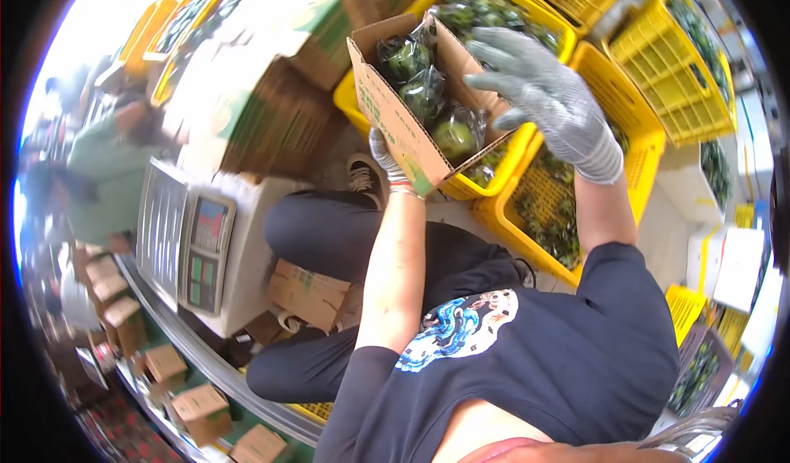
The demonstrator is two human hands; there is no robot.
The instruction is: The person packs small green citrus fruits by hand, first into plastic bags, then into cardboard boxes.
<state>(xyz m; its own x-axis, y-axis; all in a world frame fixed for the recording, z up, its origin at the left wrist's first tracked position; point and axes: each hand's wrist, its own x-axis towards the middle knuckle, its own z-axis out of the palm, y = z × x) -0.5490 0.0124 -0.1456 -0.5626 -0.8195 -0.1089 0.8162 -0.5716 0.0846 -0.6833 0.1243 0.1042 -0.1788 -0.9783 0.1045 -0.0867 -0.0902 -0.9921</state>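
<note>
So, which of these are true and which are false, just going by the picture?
1. The left hand holds the cardboard box. True.
2. The right hand is bare. False: the right hand wears a grey glove.
3. The box holds green produce in clear plastic. True.
4. The crate nearest the box is blue. False: that crate is yellow.
5. A scale stands to the person's left. True.

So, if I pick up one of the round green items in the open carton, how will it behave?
The green item looks round, so it may roll, but the walls of the carton should limit this. Its clear wrap is shiny and wrinkled, so it might slip a little and crumple when gripped.
</note>
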